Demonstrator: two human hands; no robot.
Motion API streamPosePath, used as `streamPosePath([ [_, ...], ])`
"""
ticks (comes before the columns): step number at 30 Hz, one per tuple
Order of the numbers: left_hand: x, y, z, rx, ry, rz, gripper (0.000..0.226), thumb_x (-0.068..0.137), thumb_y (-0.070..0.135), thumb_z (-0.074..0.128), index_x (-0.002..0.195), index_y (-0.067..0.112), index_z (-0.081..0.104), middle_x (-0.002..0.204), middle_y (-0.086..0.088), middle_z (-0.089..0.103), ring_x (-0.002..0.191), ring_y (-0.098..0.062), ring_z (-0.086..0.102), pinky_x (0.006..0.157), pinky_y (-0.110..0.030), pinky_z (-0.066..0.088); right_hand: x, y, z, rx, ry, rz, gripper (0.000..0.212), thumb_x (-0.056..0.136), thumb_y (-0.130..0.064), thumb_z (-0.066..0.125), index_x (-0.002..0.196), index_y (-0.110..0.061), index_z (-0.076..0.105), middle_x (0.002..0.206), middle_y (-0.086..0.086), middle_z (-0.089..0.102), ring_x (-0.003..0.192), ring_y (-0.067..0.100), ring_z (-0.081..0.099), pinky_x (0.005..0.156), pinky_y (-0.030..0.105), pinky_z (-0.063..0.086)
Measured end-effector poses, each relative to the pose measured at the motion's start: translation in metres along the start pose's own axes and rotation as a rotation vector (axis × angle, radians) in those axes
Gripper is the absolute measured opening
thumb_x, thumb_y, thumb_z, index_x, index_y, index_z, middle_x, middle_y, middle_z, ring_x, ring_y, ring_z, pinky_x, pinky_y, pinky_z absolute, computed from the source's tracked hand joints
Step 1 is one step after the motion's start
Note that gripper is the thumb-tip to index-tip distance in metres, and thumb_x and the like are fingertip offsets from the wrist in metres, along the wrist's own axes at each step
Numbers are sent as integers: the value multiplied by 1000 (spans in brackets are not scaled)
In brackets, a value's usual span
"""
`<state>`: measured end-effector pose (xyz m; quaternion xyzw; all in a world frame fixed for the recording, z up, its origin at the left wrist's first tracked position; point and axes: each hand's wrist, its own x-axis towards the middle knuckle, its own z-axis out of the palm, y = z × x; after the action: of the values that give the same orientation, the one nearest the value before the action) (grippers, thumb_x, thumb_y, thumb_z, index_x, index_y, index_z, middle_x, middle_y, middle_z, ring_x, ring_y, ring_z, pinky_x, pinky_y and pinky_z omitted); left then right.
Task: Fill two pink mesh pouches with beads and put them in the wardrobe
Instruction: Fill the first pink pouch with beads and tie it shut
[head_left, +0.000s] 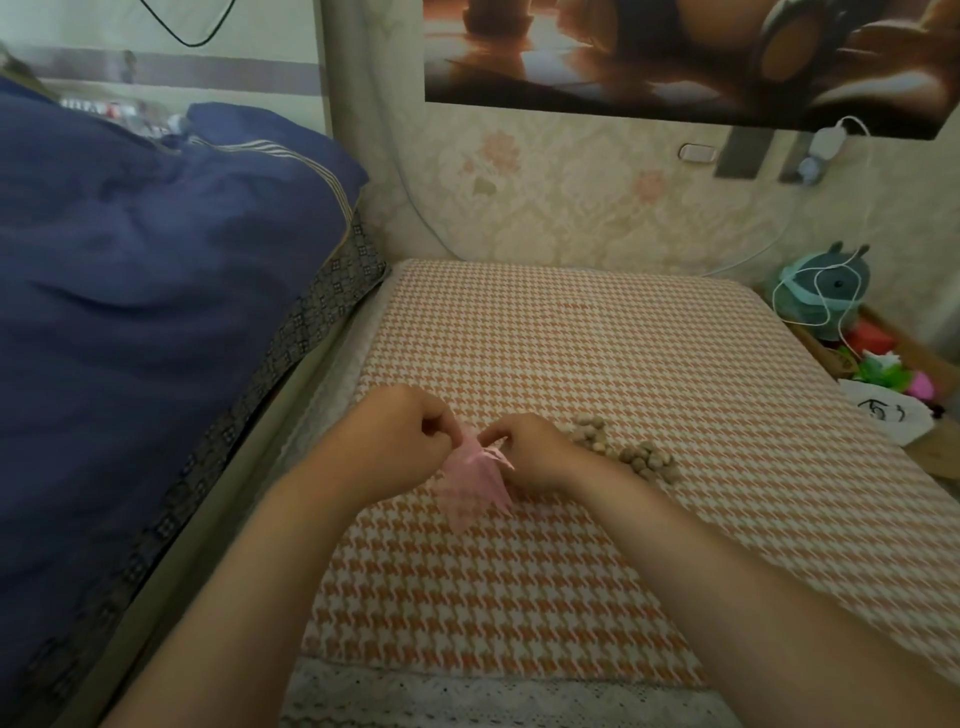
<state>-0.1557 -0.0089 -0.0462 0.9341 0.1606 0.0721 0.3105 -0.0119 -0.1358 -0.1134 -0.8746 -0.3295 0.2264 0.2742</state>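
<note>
Head view.
1. Small pink mesh fabric pouch (475, 480), over the orange-and-white houndstooth bed cover (649, 353). The left hand (410, 436) and right hand (524, 447) each pinch its top edge.
2. Loose pile of small tan round beads (623, 453), at 3 o'clock from the pouch.

Risk: the limp mesh mouth could sag shut during filling, so beads spill and scatter across the soft bed.
</note>
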Motion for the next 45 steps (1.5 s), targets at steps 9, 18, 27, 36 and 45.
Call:
streamPosePath([
  [9,8,13,16,75,-70,33,24,87,14,55,84,30,72,79,14,67,71,-4,62,62,-22,52,8,11,-30,396,274,162,24,94,-16,70,117,-19,64,74,10,76,55,22,67,57,35,58],
  [18,22,39,34,106,-12,-2,24,92,10,54,101,19,75,104,7,60,72,-6,58,53,-16,43,-38,48,-49,-309,80,-60,29,92,-18,66,72,-39,63,85,-19,64,87,6,64,72,19,48],
  [27,23,44,47,91,-33,-40,24,93,17,58,110,25,72,104,11,65,66,-2,60,56,-15,46,-44,54,-41,-545,132,-145,21,98,-36,60,96,-16,65,96,1,64,86,22,63,62,31,43],
  [36,18,49,51,106,-57,25,20,84,41,70,102,33,69,96,18,65,85,-2,62,75,-26,56,-61,65,-93,-49,415,-134,11,92,-30,74,103,-30,76,97,-17,71,85,-3,64,82,27,55],
  [45,24,61,69,65,-104,67,11,84,31,59,91,29,67,83,6,68,74,-13,64,68,-35,56,-82,39,-76,-45,260,-359,8,88,-38,77,95,-35,78,93,-18,66,76,-7,57,68,20,46],
])
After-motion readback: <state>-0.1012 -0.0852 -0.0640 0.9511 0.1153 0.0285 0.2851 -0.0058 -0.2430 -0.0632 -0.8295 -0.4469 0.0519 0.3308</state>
